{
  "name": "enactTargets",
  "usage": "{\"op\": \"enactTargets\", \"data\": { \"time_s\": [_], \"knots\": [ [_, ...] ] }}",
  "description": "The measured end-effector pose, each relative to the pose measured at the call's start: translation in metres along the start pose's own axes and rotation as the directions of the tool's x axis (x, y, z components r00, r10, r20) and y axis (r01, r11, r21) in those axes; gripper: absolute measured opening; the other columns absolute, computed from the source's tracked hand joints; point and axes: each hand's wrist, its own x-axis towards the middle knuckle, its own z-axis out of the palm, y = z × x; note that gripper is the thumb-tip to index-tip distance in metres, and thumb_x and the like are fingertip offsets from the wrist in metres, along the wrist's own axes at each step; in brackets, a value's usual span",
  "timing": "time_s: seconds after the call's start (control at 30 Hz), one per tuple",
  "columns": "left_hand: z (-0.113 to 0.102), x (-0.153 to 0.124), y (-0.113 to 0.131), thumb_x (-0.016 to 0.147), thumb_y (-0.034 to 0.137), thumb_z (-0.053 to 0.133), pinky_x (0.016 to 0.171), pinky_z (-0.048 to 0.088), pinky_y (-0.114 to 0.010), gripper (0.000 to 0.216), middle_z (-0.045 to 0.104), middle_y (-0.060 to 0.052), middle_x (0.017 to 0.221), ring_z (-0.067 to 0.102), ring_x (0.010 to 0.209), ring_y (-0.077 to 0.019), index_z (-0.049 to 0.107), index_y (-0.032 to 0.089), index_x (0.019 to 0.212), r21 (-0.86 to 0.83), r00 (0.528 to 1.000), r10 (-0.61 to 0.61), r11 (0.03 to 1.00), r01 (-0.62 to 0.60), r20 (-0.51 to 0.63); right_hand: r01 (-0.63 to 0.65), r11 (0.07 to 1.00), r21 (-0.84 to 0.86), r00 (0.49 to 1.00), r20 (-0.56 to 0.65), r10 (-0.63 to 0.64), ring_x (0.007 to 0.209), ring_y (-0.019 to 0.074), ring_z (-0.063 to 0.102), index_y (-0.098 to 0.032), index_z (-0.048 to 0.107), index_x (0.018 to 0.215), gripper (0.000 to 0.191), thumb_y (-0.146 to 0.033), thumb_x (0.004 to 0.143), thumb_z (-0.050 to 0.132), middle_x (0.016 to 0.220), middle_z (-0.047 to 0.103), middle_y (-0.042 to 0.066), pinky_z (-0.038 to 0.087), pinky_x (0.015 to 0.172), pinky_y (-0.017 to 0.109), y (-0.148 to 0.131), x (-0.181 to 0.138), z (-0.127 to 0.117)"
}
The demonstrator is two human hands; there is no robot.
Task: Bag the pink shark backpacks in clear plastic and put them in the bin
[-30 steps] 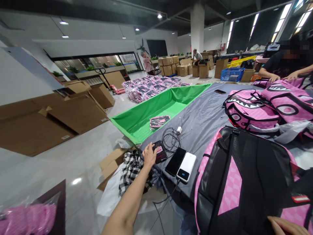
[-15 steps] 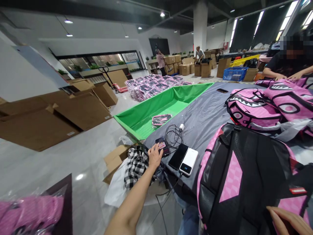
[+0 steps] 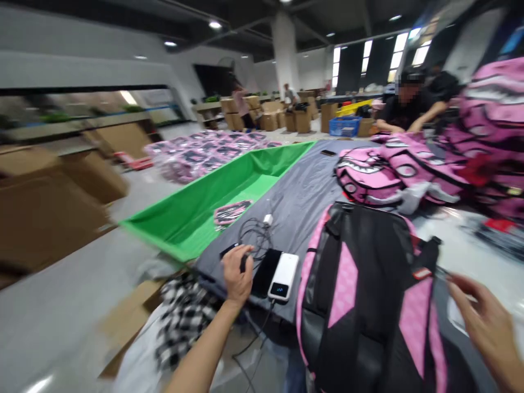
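Observation:
My left hand (image 3: 238, 275) is at the table's near left edge, fingers curled. A small dark thing shows between its thumb and fingers, too blurred to name. Just behind the fingertips lies a dark flat packet (image 3: 228, 250). Beside the hand are a black phone (image 3: 265, 273), a white power bank (image 3: 284, 277) with a lit display, and a coiled black cable (image 3: 256, 234) with a white plug. A black and pink backpack (image 3: 370, 305) lies in front of me, straps up. Right of it my right hand (image 3: 485, 322) hovers with fingers apart, holding nothing visible.
Pink shark-face backpacks (image 3: 370, 174) lie further back, with more stacked at the right. A co-worker (image 3: 409, 109) handles one of them. A green fabric trough (image 3: 196, 210) borders the table's left side, a wrapped pink item (image 3: 232, 212) inside. Cardboard boxes (image 3: 53, 213) stand left.
The view has swung right. My left hand has drawn back from the flat packet and its fingers have curled. My right hand has moved off the backpack to its right side.

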Motion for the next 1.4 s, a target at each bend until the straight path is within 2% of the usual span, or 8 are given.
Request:
{"op": "enactTargets", "data": {
  "time_s": [0.2, 0.4, 0.47, 0.6, 0.73, 1.07, 1.27, 1.4],
  "knots": [
    [0.032, 0.063, 0.167, 0.096, 0.015, 0.056, 0.097, 0.049, -0.037, 0.022, 0.072, -0.002, 0.104, 0.062, 0.108, -0.0202, 0.064, 0.025, 0.114, -0.572, 0.891, 0.452, 0.742, -0.35, 0.041, -0.436, 0.893, -0.115, 0.888, 0.109, 0.447, 0.085, 0.0296, 0.07, -0.011, 0.052, 0.135, 0.063, -0.055, 0.09, 0.052, 0.099, 0.072, 0.017, 0.052, 0.075, 0.038, -0.033, 0.102, 0.023],
    [0.121, 0.079, 0.282, 0.092, 0.021, 0.062, 0.103, 0.047, -0.042, 0.026, 0.068, -0.009, 0.119, 0.059, 0.116, -0.025, 0.063, 0.021, 0.118, -0.751, 0.461, 0.764, 0.604, -0.267, 0.451, -0.387, 0.919, -0.083, 0.922, -0.014, 0.387, 0.08, 0.0285, 0.068, -0.019, 0.062, 0.089, 0.025, -0.042, 0.078, 0.063, 0.08, 0.069, 0.009, 0.048, 0.069, 0.033, -0.046, 0.143, 0.016],
    [0.16, 0.076, 0.3, 0.089, 0.02, 0.063, 0.103, 0.046, -0.045, 0.029, 0.068, -0.01, 0.12, 0.058, 0.116, -0.0268, 0.064, 0.02, 0.117, -0.74, 0.403, 0.747, 0.638, -0.213, 0.529, -0.292, 0.955, -0.049, 0.956, -0.044, 0.29, 0.08, 0.0252, 0.067, -0.021, 0.059, 0.088, 0.023, -0.041, 0.077, 0.06, 0.082, 0.068, 0.006, 0.047, 0.07, 0.031, -0.057, 0.138, 0.008],
    [0.217, 0.061, 0.315, 0.088, 0.021, 0.063, 0.084, 0.052, -0.033, 0.006, 0.07, -0.003, 0.09, 0.064, 0.088, -0.0202, 0.068, 0.02, 0.09, -0.769, 0.402, 0.744, 0.625, -0.134, 0.534, 0.014, 0.998, 0.056, 1.0, -0.022, -0.013, 0.063, 0.0206, 0.06, -0.024, 0.051, 0.087, 0.026, -0.047, 0.075, 0.055, 0.069, 0.061, -0.001, 0.045, 0.063, 0.03, -0.074, 0.108, 0.004],
    [0.235, 0.038, 0.306, 0.095, 0.02, 0.053, 0.083, 0.053, -0.029, 0.016, 0.071, -0.007, 0.093, 0.066, 0.089, -0.018, 0.068, 0.016, 0.091, -0.822, 0.51, 0.725, 0.566, -0.058, 0.463, 0.082, 0.99, 0.118, 0.997, -0.014, -0.08, 0.05, 0.0181, 0.054, -0.025, 0.047, 0.087, 0.024, -0.046, 0.078, 0.053, 0.059, 0.055, -0.005, 0.039, 0.052, 0.028, -0.082, 0.079, 0.014],
    [0.222, 0.027, 0.302, 0.102, 0.034, 0.045, 0.088, 0.051, -0.036, 0.029, 0.07, -0.007, 0.089, 0.063, 0.093, -0.0205, 0.069, 0.021, 0.09, -0.895, 0.685, 0.666, 0.444, -0.048, 0.294, 0.193, 0.962, 0.194, 0.979, -0.105, -0.176, 0.042, 0.0122, 0.045, -0.025, 0.049, 0.086, 0.016, -0.038, 0.085, 0.059, 0.054, 0.046, -0.009, 0.032, 0.042, 0.023, -0.14, 0.045, -0.014],
    [0.211, 0.038, 0.297, 0.099, 0.026, 0.05, 0.093, 0.05, -0.039, 0.022, 0.074, -0.008, 0.097, 0.065, 0.1, -0.0218, 0.069, 0.02, 0.091, -0.884, 0.711, 0.634, 0.467, -0.036, 0.305, 0.319, 0.933, 0.164, 0.941, -0.172, -0.291, 0.041, 0.0097, 0.042, -0.025, 0.051, 0.084, 0.012, -0.029, 0.084, 0.062, 0.056, 0.042, -0.009, 0.032, 0.042, 0.022, -0.169, 0.019, -0.027],
    [0.198, 0.041, 0.299, 0.092, 0.021, 0.058, 0.082, 0.054, -0.032, 0.015, 0.074, -0.004, 0.085, 0.068, 0.085, -0.0184, 0.068, 0.02, 0.081, -0.886, 0.697, 0.625, 0.462, 0.032, 0.351, 0.183, 0.948, 0.259, 0.98, -0.129, -0.154, 0.042, 0.0114, 0.042, -0.025, 0.049, 0.086, 0.02, -0.039, 0.085, 0.062, 0.054, 0.046, -0.008, 0.031, 0.041, 0.022, -0.16, 0.02, -0.033]
  ]
}}
